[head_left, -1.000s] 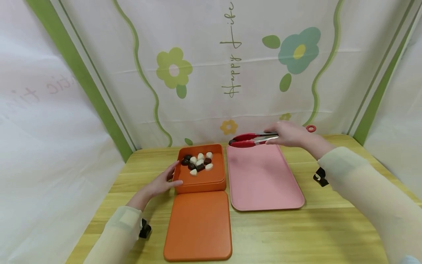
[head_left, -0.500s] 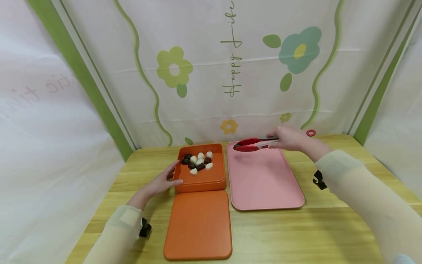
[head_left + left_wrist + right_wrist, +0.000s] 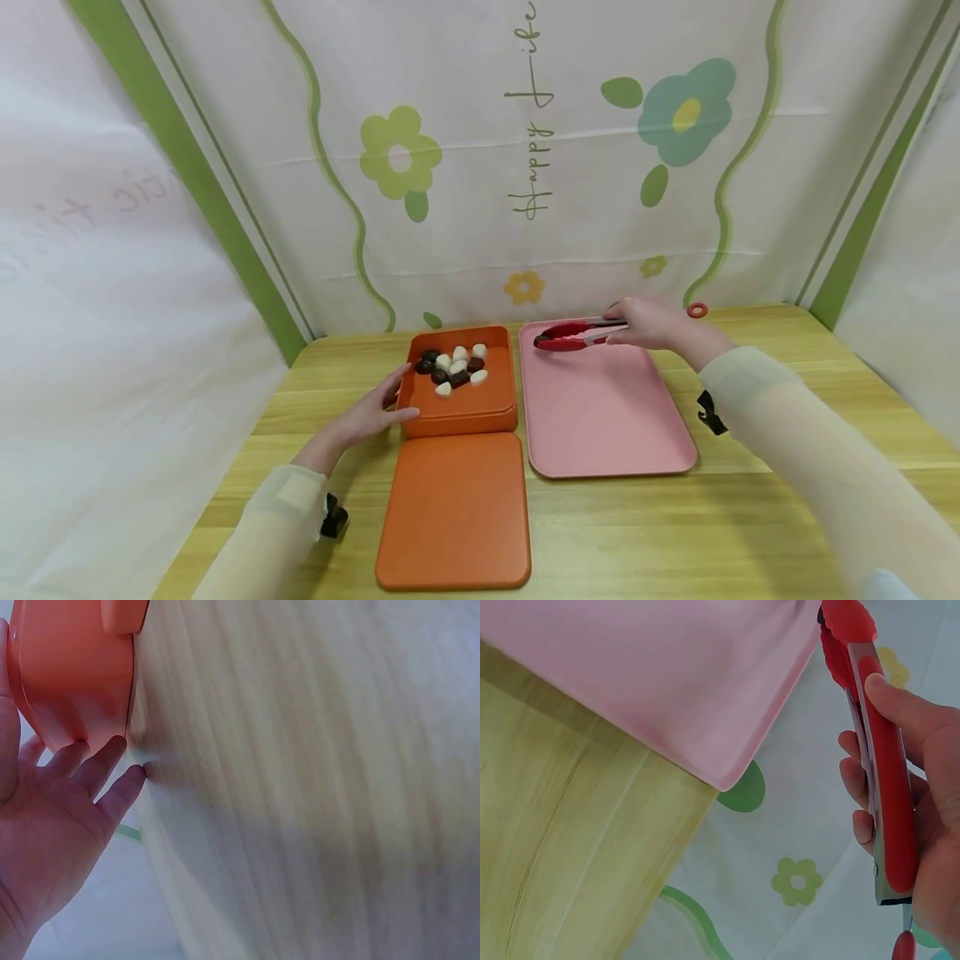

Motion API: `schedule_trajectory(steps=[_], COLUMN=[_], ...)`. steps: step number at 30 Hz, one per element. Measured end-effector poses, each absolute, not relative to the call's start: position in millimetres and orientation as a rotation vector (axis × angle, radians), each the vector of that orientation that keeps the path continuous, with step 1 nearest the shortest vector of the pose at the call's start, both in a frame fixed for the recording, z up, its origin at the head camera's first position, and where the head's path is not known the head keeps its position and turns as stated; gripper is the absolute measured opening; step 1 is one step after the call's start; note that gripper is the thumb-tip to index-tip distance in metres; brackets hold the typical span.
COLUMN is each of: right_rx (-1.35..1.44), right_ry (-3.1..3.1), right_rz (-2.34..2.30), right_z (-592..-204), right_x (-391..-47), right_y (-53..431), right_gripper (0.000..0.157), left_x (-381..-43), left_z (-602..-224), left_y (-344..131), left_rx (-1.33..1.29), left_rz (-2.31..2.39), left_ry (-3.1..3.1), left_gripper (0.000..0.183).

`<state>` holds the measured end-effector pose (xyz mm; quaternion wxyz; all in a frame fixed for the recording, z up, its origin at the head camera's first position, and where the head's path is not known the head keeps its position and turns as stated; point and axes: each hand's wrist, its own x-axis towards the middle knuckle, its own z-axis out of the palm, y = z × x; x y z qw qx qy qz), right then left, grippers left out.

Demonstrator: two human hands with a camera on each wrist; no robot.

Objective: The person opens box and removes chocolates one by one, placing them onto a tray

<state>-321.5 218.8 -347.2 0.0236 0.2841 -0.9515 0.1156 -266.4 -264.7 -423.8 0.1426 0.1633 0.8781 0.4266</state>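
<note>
My left hand (image 3: 366, 418) rests against the left side of an orange box (image 3: 465, 426), thumb at the front rim and fingers spread along the wall. Several white chocolate-like pieces (image 3: 458, 367) and several dark brown ones (image 3: 459, 379) lie inside it. With my right hand (image 3: 651, 322) I grip red-and-steel tongs (image 3: 891, 791), thumb along one arm and fingers curled round the other. The tips of the tongs pinch a dark piece (image 3: 541, 342), low over the far left part of a pink tray (image 3: 611, 429).
An orange lid (image 3: 453, 512) lies flat on the wooden table (image 3: 645, 533), directly in front of the box. The tray stands close to the box's right side. A printed white curtain (image 3: 465, 242) hangs behind the table's far edge, with further sheets at both sides.
My right hand and the tongs have come down and slightly toward me over the tray, with the dark piece in the tips. My left hand stays at the box.
</note>
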Motion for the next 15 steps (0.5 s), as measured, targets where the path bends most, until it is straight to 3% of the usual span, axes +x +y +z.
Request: schedule_trajectory(steps=[15], right_rx=[0.855], right_ry=[-2.985], right_rz=[0.304], right_z=[-355.8], right_x=[-331.5], right_y=[205.0], right_gripper=[0.034], left_x=[-265.7], left_z=[-421.5], left_y=[-264.7], left_rx=[0.467], left_rz=[1.237], left_ry=[2.520], left_gripper=[0.086])
